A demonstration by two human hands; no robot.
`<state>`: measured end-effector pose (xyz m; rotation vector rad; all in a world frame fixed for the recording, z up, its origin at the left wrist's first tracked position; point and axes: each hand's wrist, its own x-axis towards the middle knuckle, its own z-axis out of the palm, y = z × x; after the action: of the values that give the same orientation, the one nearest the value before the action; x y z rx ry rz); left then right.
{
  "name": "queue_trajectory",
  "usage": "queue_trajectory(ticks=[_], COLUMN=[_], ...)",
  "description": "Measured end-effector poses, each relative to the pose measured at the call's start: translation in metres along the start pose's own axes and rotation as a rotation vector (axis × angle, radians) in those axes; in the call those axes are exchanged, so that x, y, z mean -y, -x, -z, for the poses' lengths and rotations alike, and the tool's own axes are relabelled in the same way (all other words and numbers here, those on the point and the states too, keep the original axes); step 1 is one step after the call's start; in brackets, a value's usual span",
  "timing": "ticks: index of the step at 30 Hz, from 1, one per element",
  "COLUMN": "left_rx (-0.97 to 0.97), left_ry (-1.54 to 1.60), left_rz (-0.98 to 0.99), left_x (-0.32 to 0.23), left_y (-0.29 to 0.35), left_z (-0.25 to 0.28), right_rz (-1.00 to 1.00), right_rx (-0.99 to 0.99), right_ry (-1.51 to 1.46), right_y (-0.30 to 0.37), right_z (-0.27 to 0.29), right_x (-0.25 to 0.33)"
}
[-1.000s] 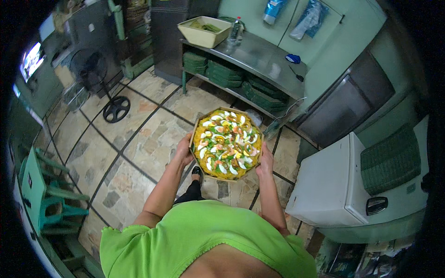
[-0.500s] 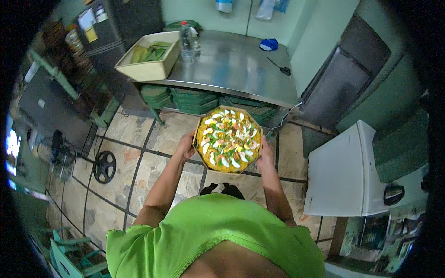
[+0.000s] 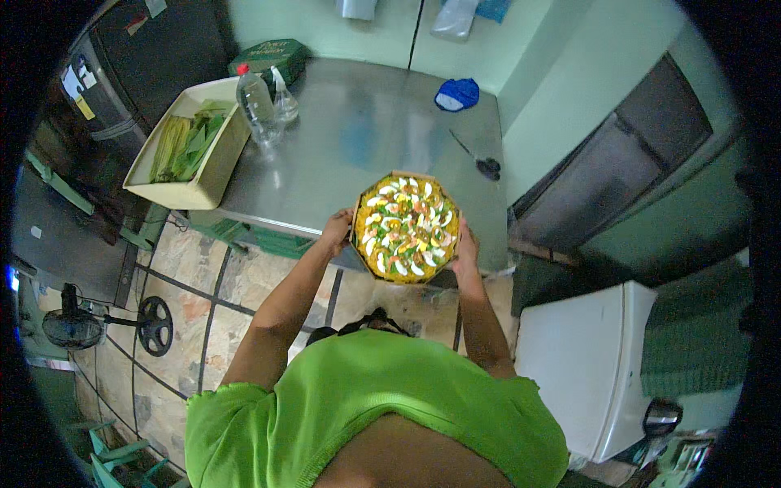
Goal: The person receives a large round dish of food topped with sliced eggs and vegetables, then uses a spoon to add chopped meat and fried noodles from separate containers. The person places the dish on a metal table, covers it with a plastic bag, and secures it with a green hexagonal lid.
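Between my hands is an octagonal tray of yellow food [image 3: 407,229], topped with white egg wedges, green bits and pinkish pieces. It is level, over the front edge of a steel table [image 3: 333,154]. My left hand [image 3: 338,229] grips the tray's left side, and my right hand [image 3: 467,247] grips the right side. Part of the fingers on each hand is hidden by the tray. I cannot tell whether its underside touches the tabletop.
On the table are a cream basin [image 3: 175,197] of green leaves [image 3: 191,142], a clear red-capped bottle [image 3: 255,102], a smaller clear bottle [image 3: 285,104], a green box [image 3: 272,58], a blue-and-white cloth item [image 3: 457,94] and scissors [image 3: 486,166]. A white appliance [image 3: 569,350] stands right; a fan [image 3: 71,325], left.
I have come closer to the steel table with the tray still in both hands. The tray now overlaps the table's front edge, where before it was over the floor in front.
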<state>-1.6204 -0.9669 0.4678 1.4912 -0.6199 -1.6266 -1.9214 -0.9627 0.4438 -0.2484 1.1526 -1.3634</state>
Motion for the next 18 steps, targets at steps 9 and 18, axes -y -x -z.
queue_trajectory(ticks=[9, 18], left_rx=[0.053, 0.525], left_ry=[-0.234, -0.992], left_rz=[-0.069, -0.144], left_x=[-0.01, -0.034], left_y=[-0.058, -0.227], left_z=[0.003, -0.027], right_rz=[0.021, 0.127], right_rx=[-0.094, -0.034], right_ry=[0.129, 0.528], right_y=[-0.009, -0.096], right_z=[-0.012, -0.029], right_x=[0.012, 0.125])
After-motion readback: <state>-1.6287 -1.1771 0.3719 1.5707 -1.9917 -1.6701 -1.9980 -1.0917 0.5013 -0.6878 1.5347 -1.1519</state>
